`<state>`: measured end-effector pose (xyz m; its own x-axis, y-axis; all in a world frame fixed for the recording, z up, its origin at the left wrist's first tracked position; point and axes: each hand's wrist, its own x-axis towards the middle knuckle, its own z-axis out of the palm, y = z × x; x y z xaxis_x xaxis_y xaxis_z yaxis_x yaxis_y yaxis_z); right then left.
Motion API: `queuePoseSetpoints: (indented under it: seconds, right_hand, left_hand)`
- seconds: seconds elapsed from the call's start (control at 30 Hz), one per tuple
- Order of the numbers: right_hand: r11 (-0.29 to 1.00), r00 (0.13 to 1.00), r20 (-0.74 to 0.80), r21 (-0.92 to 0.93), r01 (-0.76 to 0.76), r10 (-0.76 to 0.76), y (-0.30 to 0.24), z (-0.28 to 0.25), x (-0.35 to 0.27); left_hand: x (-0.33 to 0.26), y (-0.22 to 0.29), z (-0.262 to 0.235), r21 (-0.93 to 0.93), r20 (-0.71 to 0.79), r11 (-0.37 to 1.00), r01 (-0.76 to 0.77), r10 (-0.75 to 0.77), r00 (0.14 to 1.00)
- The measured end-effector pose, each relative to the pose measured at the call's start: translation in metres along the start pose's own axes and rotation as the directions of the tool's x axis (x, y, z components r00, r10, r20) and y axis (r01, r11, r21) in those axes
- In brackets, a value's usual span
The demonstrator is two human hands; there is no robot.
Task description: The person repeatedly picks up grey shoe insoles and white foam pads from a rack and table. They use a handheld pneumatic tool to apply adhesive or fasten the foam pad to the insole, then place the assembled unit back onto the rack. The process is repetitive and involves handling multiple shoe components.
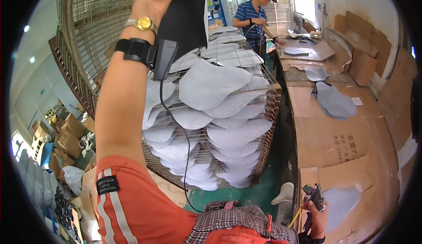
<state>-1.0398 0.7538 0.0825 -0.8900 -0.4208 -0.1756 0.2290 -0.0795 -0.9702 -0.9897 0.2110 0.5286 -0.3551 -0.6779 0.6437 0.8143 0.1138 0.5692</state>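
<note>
Here, seen from the wearer's head, the bare left hand [149, 2] is raised high, gripping a smooth black sheet with rounded edges [187, 17] along its left side; the thumb presses on the sheet's face, and the other fingers are partly cut off at the top. The sheet hangs above a brown wire rack [276, 96] loaded with overlapping layers of pale grey curved pieces [215, 83]. A gold-coloured wristwatch [144, 23] and a black strap with a dark box [165, 59] circle the left wrist, a thin black cable [187, 143] trailing from the box. Low on the right, the right hand [317, 220] has its fingers wrapped around a small dark metal spray gun [314, 195]. Just beside it, a grey rounded flat piece [342, 204] lies on the tabletop [321, 134], which is covered with brown cardboard. Beyond the rack stands a co-worker in a blue striped shirt [250, 13], one hand at the tabletop's far end.
</note>
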Motion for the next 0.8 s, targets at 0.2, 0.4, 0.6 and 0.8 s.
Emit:
queuePoseSetpoints:
  seconds: [0.2, 0.4, 0.6, 0.8]
  right_hand:
    - [0.999, 1.000, 0.011, -0.037, -0.016, 0.017, 0.004, 0.049, 0.028]
    - [0.996, 0.997, 0.060, -0.083, -0.045, 0.050, 0.010, 0.076, 0.038]
    - [0.989, 0.976, 0.203, -0.141, -0.053, 0.081, 0.009, 0.057, 0.035]
    - [0.980, 0.999, 0.039, -0.198, 0.003, 0.004, 0.009, 0.008, 0.001]
  left_hand:
    - [0.047, -0.007, -0.096, -0.023, -0.146, 0.999, -0.041, 0.037, 0.989]
    - [0.026, -0.010, -0.235, 0.736, -0.125, 0.676, 0.042, 0.074, 0.989]
    - [-0.046, 0.014, -0.177, 0.379, -0.604, 0.844, 0.379, -0.085, 0.792]
    - [-0.216, -0.039, -0.006, -0.091, 0.628, 0.985, 0.144, -0.056, 0.776]
